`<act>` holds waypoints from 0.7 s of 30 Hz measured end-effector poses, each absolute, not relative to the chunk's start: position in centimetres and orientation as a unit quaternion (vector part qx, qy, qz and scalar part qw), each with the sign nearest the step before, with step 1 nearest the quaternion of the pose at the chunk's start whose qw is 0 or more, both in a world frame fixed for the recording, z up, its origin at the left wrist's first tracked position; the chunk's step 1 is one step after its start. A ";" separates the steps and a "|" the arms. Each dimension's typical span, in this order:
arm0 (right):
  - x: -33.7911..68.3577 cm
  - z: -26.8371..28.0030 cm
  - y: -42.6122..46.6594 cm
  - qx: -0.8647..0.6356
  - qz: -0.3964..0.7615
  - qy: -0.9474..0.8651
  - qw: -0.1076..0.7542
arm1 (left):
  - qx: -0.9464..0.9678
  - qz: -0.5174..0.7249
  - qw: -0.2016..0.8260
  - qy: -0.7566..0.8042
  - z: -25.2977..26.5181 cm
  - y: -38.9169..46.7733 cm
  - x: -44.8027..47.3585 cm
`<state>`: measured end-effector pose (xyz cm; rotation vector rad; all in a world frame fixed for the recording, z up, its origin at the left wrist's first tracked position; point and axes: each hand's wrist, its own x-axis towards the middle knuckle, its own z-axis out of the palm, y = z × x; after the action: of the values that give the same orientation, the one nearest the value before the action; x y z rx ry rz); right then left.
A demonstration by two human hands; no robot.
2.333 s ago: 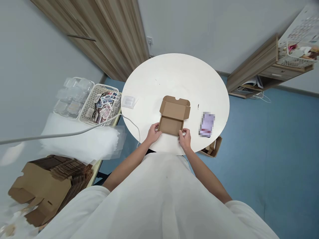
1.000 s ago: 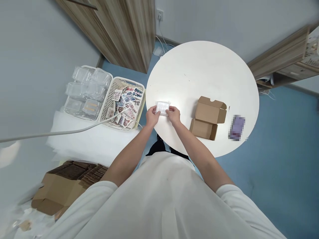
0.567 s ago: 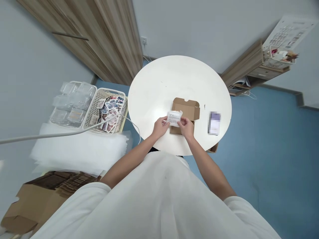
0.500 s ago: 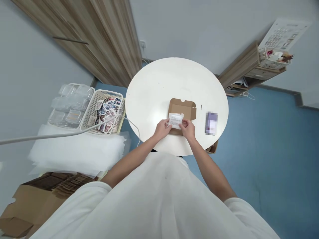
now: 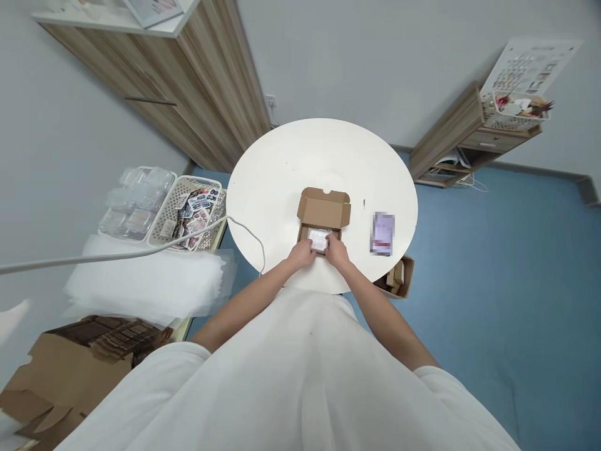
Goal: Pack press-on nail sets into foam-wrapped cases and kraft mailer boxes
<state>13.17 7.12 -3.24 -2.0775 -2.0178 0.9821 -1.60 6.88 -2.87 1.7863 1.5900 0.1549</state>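
Observation:
An open cardboard box point(image 5: 323, 212) lies on the round white table point(image 5: 319, 150), its lid folded back away from me. Inside its tray part sits a small package in white translucent wrap point(image 5: 319, 239). My left hand point(image 5: 302, 253) grips the package's left edge, fingers closed against it at the box's near left corner. At the opposite edge, my right hand point(image 5: 336, 251) pinches the package by its upper right corner. Both hands partly cover the box's front and sides.
A purple pixelated item point(image 5: 382, 233) lies right on the table. Below the edge stands a carton of boxes point(image 5: 398, 279). To the left are a basket of printed cards point(image 5: 195, 213), clear plastic cases point(image 5: 138, 197), white wrapping sheets point(image 5: 145, 275) and flattened cardboard point(image 5: 70, 376). A cable point(image 5: 188, 239) crosses there.
Both hands have lowered the wrapped package from above the box into its tray. The camera view has shifted, so the table appears further left and more of the carton shows.

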 end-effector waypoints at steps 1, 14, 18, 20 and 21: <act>13.1 -3.3 7.1 -0.672 0.314 -0.670 0.036 | 0.699 0.048 0.358 0.617 -2.9 6.9 -1.5; 15.4 -1.7 7.7 -0.636 0.305 -0.693 0.149 | 0.703 0.115 0.301 0.634 -1.4 6.9 -1.0; 19.1 -1.5 10.1 -0.693 0.290 -0.593 0.290 | 0.639 0.233 0.284 0.676 -1.0 9.0 -2.6; 20.7 -2.0 11.5 -0.722 0.318 -0.520 0.327 | 0.561 0.257 0.329 0.715 -1.1 10.4 -3.5; 21.3 -2.4 12.1 -0.722 0.357 -0.489 0.335 | 0.522 0.264 0.360 0.727 -1.1 11.1 -3.9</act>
<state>21.32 12.12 -2.39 -1.8848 -1.2749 0.9301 -3.95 11.10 -1.14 1.3453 1.8741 0.6809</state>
